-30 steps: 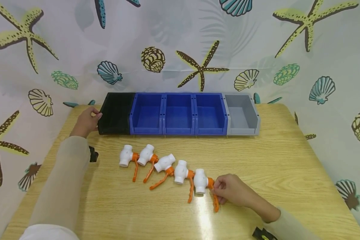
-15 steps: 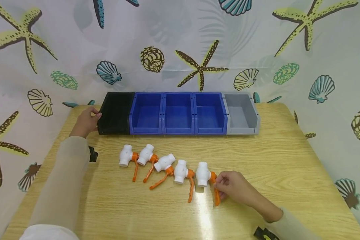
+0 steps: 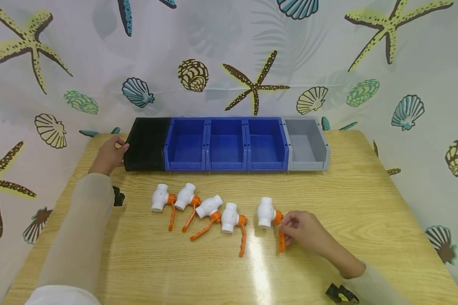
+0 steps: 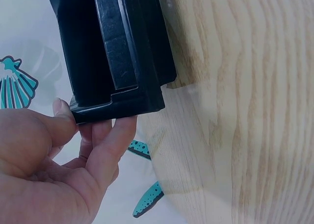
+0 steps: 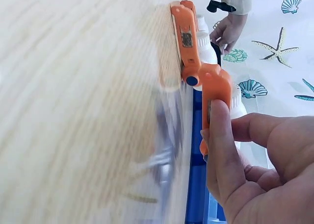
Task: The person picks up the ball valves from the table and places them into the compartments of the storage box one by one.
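My right hand (image 3: 305, 233) pinches the orange lever of a white plastic ball valve (image 3: 265, 212) between thumb and fingers. Its shadow falls on the wood just below the white body. In the right wrist view the fingers (image 5: 221, 136) lie along the orange lever (image 5: 216, 87). To its left, several matching ball valves (image 3: 229, 218) lie in a slanting row, orange levers toward the near edge. At the far left, my left hand (image 3: 110, 154) grips the side wall of a black bin (image 3: 146, 166); the left wrist view has the thumb at the bin's rim (image 4: 95, 109) and the fingers beneath.
Beside the black bin stand three blue bins (image 3: 227, 166) and a grey bin (image 3: 308, 167), side by side along the back of the wooden table (image 3: 156, 271). A curtain (image 3: 213, 42) printed with starfish and shells hangs right behind them.
My right hand has moved the ball valve away from the row, to the right and toward the bins. The left hand stays on the black bin, and the other valves lie as before.
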### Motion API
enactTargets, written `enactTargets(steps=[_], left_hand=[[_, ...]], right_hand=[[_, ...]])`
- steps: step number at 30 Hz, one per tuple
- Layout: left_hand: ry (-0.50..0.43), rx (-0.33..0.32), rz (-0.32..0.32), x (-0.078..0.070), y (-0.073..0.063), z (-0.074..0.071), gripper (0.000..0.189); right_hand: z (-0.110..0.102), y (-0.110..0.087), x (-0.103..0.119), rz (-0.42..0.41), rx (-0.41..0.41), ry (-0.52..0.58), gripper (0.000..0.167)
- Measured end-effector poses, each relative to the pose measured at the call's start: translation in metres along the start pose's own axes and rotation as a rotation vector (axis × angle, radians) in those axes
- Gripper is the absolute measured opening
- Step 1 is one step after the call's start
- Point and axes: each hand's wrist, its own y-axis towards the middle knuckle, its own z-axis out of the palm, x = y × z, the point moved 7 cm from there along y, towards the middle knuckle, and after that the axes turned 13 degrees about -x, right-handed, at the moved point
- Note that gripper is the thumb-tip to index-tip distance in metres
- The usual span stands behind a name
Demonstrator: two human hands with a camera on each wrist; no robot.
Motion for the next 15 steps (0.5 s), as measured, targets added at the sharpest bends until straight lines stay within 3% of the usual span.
enactTargets(steps=[15], left_hand=[[-0.007, 0.001, 0.0, -0.003, -0.002, -0.001, 0.035]], right_hand=[[-0.033, 0.011, -0.005, 0.037, -0.105, -0.022, 0.014]])
